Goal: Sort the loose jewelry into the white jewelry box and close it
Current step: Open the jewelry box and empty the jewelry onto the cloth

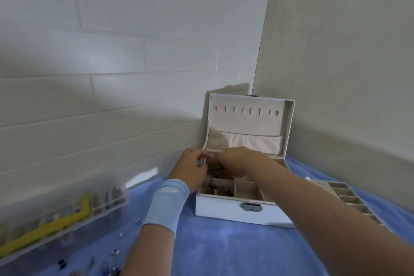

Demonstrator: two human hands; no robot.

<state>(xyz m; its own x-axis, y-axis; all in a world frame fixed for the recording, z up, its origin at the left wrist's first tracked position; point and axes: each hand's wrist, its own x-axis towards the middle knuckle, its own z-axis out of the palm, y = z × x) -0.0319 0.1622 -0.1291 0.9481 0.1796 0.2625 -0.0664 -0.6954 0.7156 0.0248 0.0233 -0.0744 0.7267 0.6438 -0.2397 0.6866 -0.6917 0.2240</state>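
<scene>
Jewelry (218, 170) in box (224, 210) under right hand (238, 159), grip unclear | left hand (190, 169) pinches grey piece (202, 161)

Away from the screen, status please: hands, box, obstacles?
Left hand pinches a small grey piece; right hand fingers down in box, grip unclear. Box open; jewelry loose on cloth.

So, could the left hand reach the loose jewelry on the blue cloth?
Probably yes: the loose jewelry lies uncovered on the blue cloth; the left hand need only draw back from the white box.

The right hand's (238, 160) fingertips hide beneath its knuckles; the blurred clear organizer (62, 215) runs off-frame left.
</scene>
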